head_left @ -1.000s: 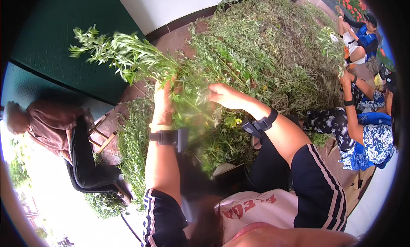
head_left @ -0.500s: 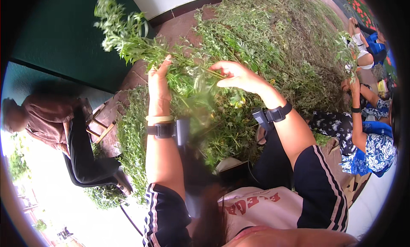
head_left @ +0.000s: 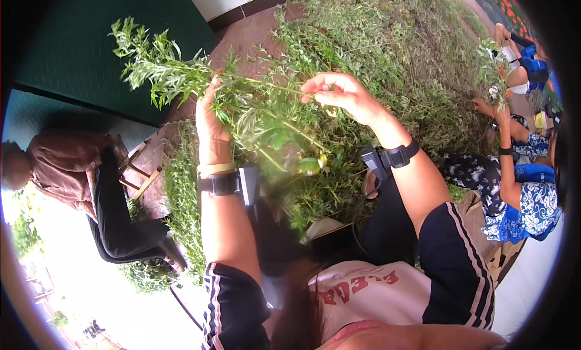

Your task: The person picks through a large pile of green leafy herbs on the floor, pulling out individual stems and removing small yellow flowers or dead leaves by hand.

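Note:
A bunch of leafy green plant stalks (head_left: 166,71) is gripped in my left hand (head_left: 212,117), its bushy tops pointing to the far left. Cut stem ends and looser leaves from the bunch hang to the right of that hand, blurred in part. My right hand (head_left: 342,96) is raised to the right of it, thumb and fingers pinching the end of one thin stem (head_left: 281,88) that runs across to the bunch. Both hands are held above a large heap of cut green plants (head_left: 375,65).
More cut plants (head_left: 184,180) lie left of my arm. A person in a brown jacket (head_left: 66,162) sits at the left by a wooden stool (head_left: 142,189). On the right, people in blue-patterned clothes (head_left: 535,211) sit beside the heap, one holding a leafy sprig (head_left: 493,71).
My left hand has shifted left and slightly down with the bunch, whose tops have dropped lower. My right hand has closed its fingers on a stem end, and the stem now stretches between both hands.

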The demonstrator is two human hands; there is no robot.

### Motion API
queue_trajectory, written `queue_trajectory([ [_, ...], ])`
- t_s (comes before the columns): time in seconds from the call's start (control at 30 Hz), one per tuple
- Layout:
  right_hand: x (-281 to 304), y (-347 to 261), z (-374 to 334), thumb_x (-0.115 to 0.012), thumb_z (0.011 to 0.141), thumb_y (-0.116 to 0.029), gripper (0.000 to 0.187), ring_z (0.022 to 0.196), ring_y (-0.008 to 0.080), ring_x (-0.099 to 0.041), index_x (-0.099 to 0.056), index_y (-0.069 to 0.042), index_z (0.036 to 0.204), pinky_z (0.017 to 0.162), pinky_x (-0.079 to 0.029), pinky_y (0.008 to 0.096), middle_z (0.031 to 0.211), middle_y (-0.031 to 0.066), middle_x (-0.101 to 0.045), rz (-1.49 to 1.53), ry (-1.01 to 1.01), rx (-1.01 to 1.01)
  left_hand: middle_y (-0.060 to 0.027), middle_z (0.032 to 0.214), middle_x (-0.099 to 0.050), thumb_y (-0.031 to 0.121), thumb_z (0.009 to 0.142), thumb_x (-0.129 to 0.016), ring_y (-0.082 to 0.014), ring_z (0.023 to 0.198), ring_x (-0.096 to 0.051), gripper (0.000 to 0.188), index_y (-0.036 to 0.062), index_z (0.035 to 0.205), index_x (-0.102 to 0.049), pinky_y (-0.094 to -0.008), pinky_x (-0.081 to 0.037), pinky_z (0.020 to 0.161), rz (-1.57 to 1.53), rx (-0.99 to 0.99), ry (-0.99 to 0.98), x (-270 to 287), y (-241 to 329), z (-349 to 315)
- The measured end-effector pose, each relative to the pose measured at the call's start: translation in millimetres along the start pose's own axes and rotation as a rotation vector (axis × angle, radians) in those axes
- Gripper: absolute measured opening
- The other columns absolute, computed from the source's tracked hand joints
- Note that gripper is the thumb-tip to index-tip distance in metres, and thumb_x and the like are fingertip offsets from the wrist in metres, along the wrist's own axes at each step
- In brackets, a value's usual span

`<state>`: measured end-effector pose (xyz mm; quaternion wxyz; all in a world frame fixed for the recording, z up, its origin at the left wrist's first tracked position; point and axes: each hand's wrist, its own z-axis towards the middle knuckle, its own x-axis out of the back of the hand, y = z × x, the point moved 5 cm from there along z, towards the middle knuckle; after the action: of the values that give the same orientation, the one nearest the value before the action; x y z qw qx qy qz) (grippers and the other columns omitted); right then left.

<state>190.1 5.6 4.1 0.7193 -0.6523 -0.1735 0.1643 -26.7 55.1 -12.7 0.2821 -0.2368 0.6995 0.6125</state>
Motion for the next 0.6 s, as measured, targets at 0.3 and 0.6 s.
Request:
queue_trajectory([
  [0.3,-11,7,2,-0.053,0.080,-0.021,0.024,0.081,0.0097,-0.053,-0.057,-0.006,0.099,0.069,-0.043,0.0228,0.093,0.0039,-0.059,-0.157,0.023,-0.041,-0.0044,0.092,-0.057,0.015,0.075,-0.055,-0.0148,0.076,-0.054,0.031,0.0039,0.104,-0.053,-0.0281,-0.046,0.065,-0.046,0.018,0.149,23,-22,7],
  [0.6,2,42,-17,-0.052,0.080,-0.019,0.022,0.069,0.0130,-0.055,-0.052,-0.001,0.095,0.060,-0.049,0.0236,0.090,0.0092,-0.057,0.490,0.400,-0.310,-0.0061,0.077,-0.057,0.023,0.079,-0.050,-0.0176,0.068,-0.056,0.017,0.0072,0.084,-0.055,-0.0312,-0.048,0.060,-0.098,0.009,0.271,27,-7,7],
])
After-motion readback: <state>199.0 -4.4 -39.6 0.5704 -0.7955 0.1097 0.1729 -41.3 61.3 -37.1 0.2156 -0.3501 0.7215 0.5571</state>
